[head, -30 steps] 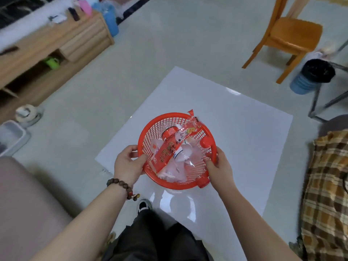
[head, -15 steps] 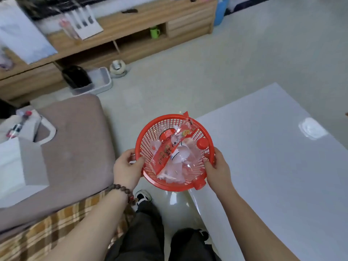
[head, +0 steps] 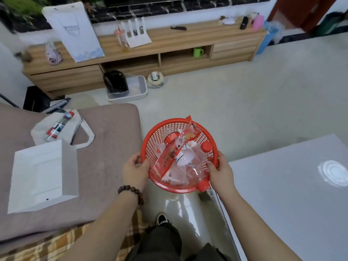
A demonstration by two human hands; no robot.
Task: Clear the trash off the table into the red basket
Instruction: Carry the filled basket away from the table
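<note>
You hold the red basket (head: 179, 156) off the surface (head: 282, 194), left hand (head: 134, 171) and right hand (head: 222, 171) fingers pinching its rim; keep it level so the wrapper (head: 176, 147) stays in.

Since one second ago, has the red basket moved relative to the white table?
Yes. The red basket was above the white table then; now it is past the table's left edge, over the floor, held by the left hand and right hand.

A home living room: wooden TV cabinet (head: 169, 51), brown sofa (head: 105, 147), glossy white table (head: 282, 204).
</note>
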